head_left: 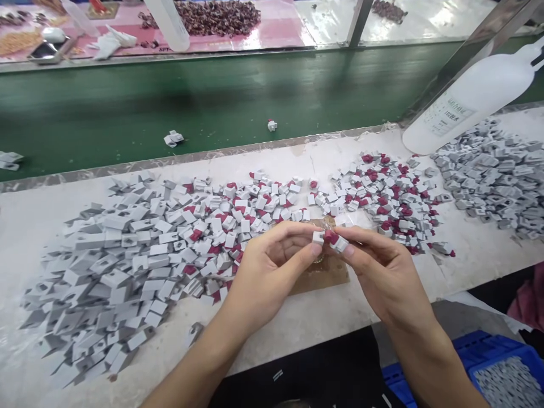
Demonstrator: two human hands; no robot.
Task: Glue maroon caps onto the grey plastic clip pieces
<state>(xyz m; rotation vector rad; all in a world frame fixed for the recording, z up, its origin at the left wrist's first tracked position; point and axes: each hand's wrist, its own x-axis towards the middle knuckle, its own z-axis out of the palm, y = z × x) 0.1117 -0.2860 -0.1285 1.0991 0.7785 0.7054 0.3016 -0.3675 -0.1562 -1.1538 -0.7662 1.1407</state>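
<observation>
Between thumb and fingers, my left hand (272, 272) pinches a small white plastic block (318, 237). Close beside it, my right hand (385, 269) grips a white plastic piece with a dark red part (334, 239). The two pieces nearly meet; whether they touch I cannot tell. Below the hands lies a brown board (325, 273), partly covered by my fingers. Left of my left hand spreads a pile of grey plastic blocks (123, 272), running into white-and-red pieces (242, 209). More white-and-red pieces (389, 195) are heaped beyond my right hand.
A green conveyor belt (221, 96) runs behind the bench, with a few loose pieces on it. A white squeeze bottle (463, 105) leans at the right beside another grey heap (497, 175). Blue bins (497, 351) stand at lower right. Dark brown parts (221, 17) lie across the belt.
</observation>
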